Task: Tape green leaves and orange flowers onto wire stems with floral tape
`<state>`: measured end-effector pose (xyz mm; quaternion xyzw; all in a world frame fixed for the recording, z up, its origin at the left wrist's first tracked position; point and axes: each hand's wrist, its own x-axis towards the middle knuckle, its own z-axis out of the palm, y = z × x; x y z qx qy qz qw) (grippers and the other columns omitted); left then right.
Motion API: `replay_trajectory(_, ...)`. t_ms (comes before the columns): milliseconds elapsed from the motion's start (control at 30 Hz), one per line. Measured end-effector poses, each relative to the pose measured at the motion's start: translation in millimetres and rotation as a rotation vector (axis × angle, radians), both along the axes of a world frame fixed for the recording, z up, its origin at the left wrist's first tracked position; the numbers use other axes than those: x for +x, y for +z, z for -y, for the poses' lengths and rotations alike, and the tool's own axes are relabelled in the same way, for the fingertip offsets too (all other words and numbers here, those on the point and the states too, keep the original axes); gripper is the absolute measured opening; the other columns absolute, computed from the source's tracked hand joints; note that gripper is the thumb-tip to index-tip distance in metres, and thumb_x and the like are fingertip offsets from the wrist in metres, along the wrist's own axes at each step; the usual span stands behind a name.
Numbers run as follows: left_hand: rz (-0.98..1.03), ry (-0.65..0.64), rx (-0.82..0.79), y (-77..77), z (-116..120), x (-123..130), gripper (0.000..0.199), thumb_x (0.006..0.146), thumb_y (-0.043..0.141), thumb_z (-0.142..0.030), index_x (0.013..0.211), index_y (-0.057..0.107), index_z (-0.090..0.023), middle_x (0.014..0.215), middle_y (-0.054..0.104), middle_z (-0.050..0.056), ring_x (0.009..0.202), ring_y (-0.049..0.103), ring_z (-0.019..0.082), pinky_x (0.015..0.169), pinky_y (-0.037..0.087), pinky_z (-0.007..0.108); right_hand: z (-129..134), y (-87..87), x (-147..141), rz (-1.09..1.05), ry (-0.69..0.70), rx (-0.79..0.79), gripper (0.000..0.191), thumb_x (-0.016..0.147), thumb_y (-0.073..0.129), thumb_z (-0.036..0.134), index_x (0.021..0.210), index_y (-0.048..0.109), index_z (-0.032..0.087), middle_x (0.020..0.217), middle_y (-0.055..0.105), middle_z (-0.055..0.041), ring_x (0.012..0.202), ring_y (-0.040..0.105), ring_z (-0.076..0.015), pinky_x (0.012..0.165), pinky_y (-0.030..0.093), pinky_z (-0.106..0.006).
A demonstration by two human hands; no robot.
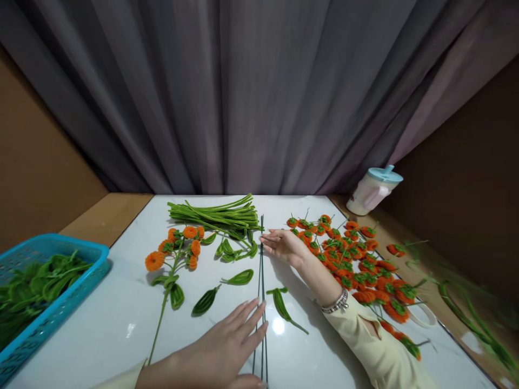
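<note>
Several thin dark green stem wires [262, 281] lie lengthwise down the middle of the white table. My left hand [227, 346] is spread flat over their near part, its fingertips at the wires. Further up, my right hand [286, 247] has its fingers stretched out, the tips beside the wires' far part. Left of them stands out a finished-looking stem of orange pipe-cleaner flowers [174, 265] with green leaves. Loose green leaves [240, 277] lie around the wires, one leaf [280, 305] between my two forearms.
A bundle of green fuzzy pipe cleaners [214, 213] lies at the back. Many orange flower heads [344, 251] spread over the right side. A blue basket [91, 289] with green leaves stands left. A lidded cup [375, 190] stands back right, below a grey curtain [259, 97].
</note>
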<state>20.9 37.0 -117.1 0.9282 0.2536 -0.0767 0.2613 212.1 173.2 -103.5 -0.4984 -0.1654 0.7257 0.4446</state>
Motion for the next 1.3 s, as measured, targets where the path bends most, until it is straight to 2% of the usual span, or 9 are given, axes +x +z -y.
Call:
replay_trajectory(200, -0.002, -0.002, 0.017, -0.9, 1.3, -2.3, 0.071, 0.09, 0.05, -0.047, 0.143, 0.03, -0.004, 0.149, 0.011, 0.025, 0.139, 0.006, 0.036, 0.111, 0.019, 0.055, 2.0, 4.2, 1.1, 0.025, -0.002, 0.031, 0.019, 0.064, 0.052, 0.003, 0.07, 0.044, 0.019, 0.056, 0.047, 0.0054, 0.05, 0.047, -0.0094, 0.056, 0.046, -0.025)
replay_trajectory(367, 0.076, -0.008, 0.045, -7.1, 1.9, -4.3, 0.068, 0.09, 0.049, -0.048, 0.141, 0.033, -0.006, 0.15, 0.013, 0.026, 0.14, 0.006, 0.036, 0.111, 0.02, 0.057, 3.0, 5.3, 1.5, 0.069, 0.064, 0.027, 0.015, 0.065, 0.052, 0.005, 0.071, 0.046, 0.018, 0.063, 0.053, 0.0011, 0.059, 0.055, -0.0131, 0.061, 0.05, -0.031)
replay_trajectory(567, 0.091, 0.0, 0.037, -8.4, 1.9, -4.7, 0.067, 0.09, 0.05, -0.048, 0.141, 0.034, -0.007, 0.15, 0.014, 0.026, 0.139, 0.007, 0.037, 0.11, 0.02, 0.058, 6.3, 2.0, -6.1, 0.192, 0.148, 0.163, 0.03, 0.06, 0.058, -0.001, 0.081, 0.048, 0.018, 0.077, 0.063, -0.003, 0.067, 0.061, -0.0139, 0.066, 0.052, -0.029)
replay_trajectory(700, 0.036, 0.022, 0.016, -2.8, 2.0, -3.0, 0.072, 0.089, 0.051, -0.048, 0.143, 0.03, -0.006, 0.151, 0.014, 0.023, 0.14, 0.01, 0.036, 0.112, 0.021, 0.053, 8.2, -3.5, -9.2, 0.406, 0.162, 0.278, 0.032, 0.058, 0.061, 0.002, 0.084, 0.053, 0.018, 0.083, 0.062, -0.0031, 0.072, 0.059, -0.0156, 0.066, 0.049, -0.028)
replay_trajectory(833, 0.024, 0.042, 0.015, -1.0, 2.0, -2.4, 0.074, 0.088, 0.054, -0.047, 0.144, 0.029, -0.007, 0.151, 0.014, 0.022, 0.14, 0.011, 0.036, 0.113, 0.022, 0.052, 6.9, -9.2, -8.7, 0.655, 0.133, 0.388, 0.029, 0.062, 0.059, 0.007, 0.087, 0.056, 0.02, 0.097, 0.06, -0.0029, 0.091, 0.056, -0.0177, 0.074, 0.045, -0.026)
replay_trajectory(967, 0.08, 0.03, 0.044, -5.6, 1.9, -4.7, 0.065, 0.09, 0.052, -0.046, 0.143, 0.032, -0.014, 0.152, 0.01, 0.021, 0.139, 0.01, 0.039, 0.109, 0.024, 0.058, 5.5, -14.0, -8.3, 0.866, 0.188, 0.479, 0.028, 0.069, 0.051, 0.009, 0.095, 0.055, 0.019, 0.104, 0.058, -0.0055, 0.096, 0.056, -0.0186, 0.079, 0.044, -0.027)
replay_trajectory(1100, 0.149, 0.022, 0.072, -10.7, 2.5, -7.0, 0.062, 0.09, 0.052, -0.046, 0.143, 0.033, -0.019, 0.154, 0.011, 0.018, 0.139, 0.013, 0.039, 0.109, 0.025, 0.058, 8.1, -18.8, -8.2, 1.145, 0.271, 0.573, 0.038, 0.07, 0.049, 0.003, 0.105, 0.052, 0.017, 0.116, 0.051, -0.0107, 0.108, 0.049, -0.0227, 0.09, 0.038, -0.03)
replay_trajectory(1167, 0.159, 0.025, 0.083, -12.1, 3.2, -7.4, 0.063, 0.089, 0.053, -0.045, 0.143, 0.033, -0.019, 0.154, 0.012, 0.018, 0.139, 0.015, 0.04, 0.11, 0.025, 0.058, 10.4, -20.2, -7.5, 1.264, 0.359, 0.59, 0.042, 0.071, 0.05, 0.001, 0.11, 0.051, 0.014, 0.113, 0.051, -0.0144, 0.107, 0.049, -0.026, 0.089, 0.037, -0.033)
replay_trajectory(1300, 0.175, 0.034, 0.093, -13.0, 4.7, -8.0, 0.062, 0.09, 0.052, -0.044, 0.142, 0.033, -0.018, 0.154, 0.013, 0.019, 0.139, 0.016, 0.041, 0.11, 0.026, 0.057, 14.8, -17.6, -5.4, 1.417, 0.572, 0.565, 0.046, 0.075, 0.048, 0.0, 0.12, 0.047, 0.01, 0.089, 0.06, -0.013, 0.085, 0.059, -0.0261, 0.074, 0.041, -0.032)
